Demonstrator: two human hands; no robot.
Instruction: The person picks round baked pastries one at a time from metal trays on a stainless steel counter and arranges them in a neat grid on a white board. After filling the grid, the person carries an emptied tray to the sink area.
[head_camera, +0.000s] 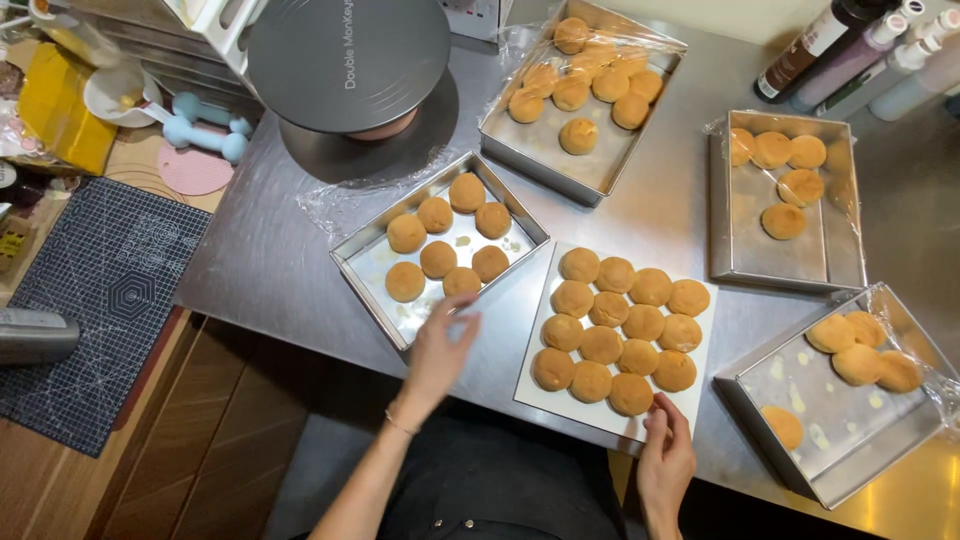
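Bright even overhead light, soft glare on steel table (270, 250) (plastic wrap too), edges slightly bowed

The bare left hand (441, 345) reaches forward and up from the lower edge, forearm stretched out, a thin band at the wrist, palm down, fingers (462, 305) spread and loosely curved, gripping nothing. The bare right hand (665, 455) sits lower and closer to the body, fingers (660, 412) bent together, pointing forward.

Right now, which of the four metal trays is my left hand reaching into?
The left hand reaches into the tilted metal tray nearest the turntable, holding eight buns; the other three trays sit farther right.
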